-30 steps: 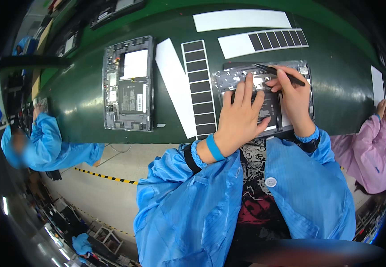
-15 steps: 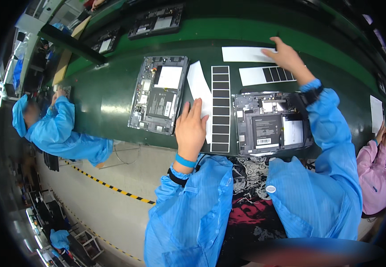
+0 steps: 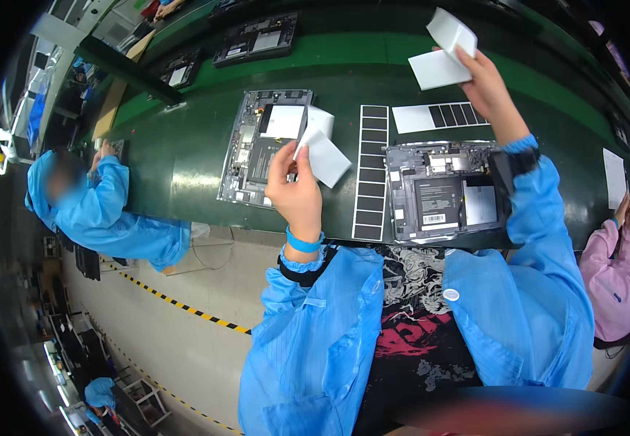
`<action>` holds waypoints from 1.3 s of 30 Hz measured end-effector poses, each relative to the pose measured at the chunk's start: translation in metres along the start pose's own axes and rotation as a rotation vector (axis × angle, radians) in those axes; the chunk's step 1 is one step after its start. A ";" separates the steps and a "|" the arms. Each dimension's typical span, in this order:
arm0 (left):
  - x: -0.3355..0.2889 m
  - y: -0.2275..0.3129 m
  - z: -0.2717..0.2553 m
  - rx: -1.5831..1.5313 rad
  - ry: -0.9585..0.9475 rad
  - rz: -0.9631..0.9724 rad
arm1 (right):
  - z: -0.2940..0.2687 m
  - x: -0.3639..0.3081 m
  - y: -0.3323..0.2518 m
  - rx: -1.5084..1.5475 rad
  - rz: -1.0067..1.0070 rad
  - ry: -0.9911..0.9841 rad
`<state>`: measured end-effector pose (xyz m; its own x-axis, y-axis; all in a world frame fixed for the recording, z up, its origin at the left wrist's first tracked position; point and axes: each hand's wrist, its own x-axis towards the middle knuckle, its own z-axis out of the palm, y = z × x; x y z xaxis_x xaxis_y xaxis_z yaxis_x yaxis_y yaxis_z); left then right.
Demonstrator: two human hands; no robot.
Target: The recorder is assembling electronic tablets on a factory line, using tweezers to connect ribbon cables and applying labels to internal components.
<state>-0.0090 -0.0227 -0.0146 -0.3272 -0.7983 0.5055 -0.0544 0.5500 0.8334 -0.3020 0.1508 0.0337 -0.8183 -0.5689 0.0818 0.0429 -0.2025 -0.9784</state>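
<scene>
Pinched in the fingers of my left hand (image 3: 297, 192) is a bent white paper strip (image 3: 327, 161), raised off the bench over the right edge of an opened laptop base (image 3: 246, 142) with exposed boards and a black battery. My right hand (image 3: 488, 91) holds up a second white strip (image 3: 438, 70), folded over on itself, above the bench's far side. Between the hands lies an upright sheet of black rectangular labels (image 3: 370, 174). A sideways label sheet (image 3: 411, 118), blank white at its left end, lies below my right hand. Another opened laptop base (image 3: 438, 207) sits under my right forearm.
More opened laptop bases (image 3: 257, 40) stand on the green strip (image 3: 351, 51) along the back. A dark post (image 3: 122, 69) rises at the left. One co-worker in blue (image 3: 104, 196) sits to the left, another in pink (image 3: 609, 280) to the right, beside a white sheet (image 3: 614, 178).
Both white strips have come up off the bench and now bend in my hands. My left hand has closed on its strip; my right hand has lifted the other one.
</scene>
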 end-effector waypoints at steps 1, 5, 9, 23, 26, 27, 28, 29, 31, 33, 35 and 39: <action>0.001 0.007 -0.001 -0.235 0.002 -0.184 | 0.007 -0.023 -0.016 0.140 0.006 -0.079; -0.017 0.047 0.003 -0.333 -0.260 -0.028 | 0.028 -0.114 -0.026 0.378 0.217 -0.252; -0.044 0.079 0.020 -0.226 -0.576 0.400 | 0.049 -0.179 -0.024 0.315 0.246 -0.005; -0.046 0.074 0.053 -0.329 -1.314 0.690 | -0.210 -0.453 -0.020 -0.312 0.529 0.628; -0.055 0.066 0.053 -0.252 -1.250 0.563 | -0.229 -0.511 0.046 -0.797 1.112 0.684; -0.057 0.063 0.053 -0.242 -1.272 0.561 | -0.233 -0.526 0.085 -0.839 1.187 0.697; -0.058 0.061 0.053 -0.213 -1.265 0.616 | -0.239 -0.544 0.129 -0.800 1.198 0.726; -0.060 0.060 0.054 -0.182 -1.256 0.675 | -0.242 -0.559 0.174 -0.759 1.204 0.755; -0.065 0.061 0.051 -0.143 -1.274 0.673 | -0.233 -0.571 0.245 -0.699 1.104 0.965; -0.069 0.062 0.049 -0.113 -1.280 0.663 | -0.252 -0.584 0.318 -0.747 1.195 0.902; -0.073 0.064 0.049 -0.086 -1.322 0.699 | -0.273 -0.593 0.360 -0.795 1.288 0.829; -0.072 0.071 0.047 -0.011 -1.369 0.726 | -0.294 -0.555 0.365 -0.882 1.223 0.596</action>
<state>-0.0339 0.0859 -0.0024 -0.8629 0.4598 0.2099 0.4976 0.6997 0.5127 -0.0013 0.6271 -0.4248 -0.6470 0.3784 -0.6620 0.6479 0.7306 -0.2156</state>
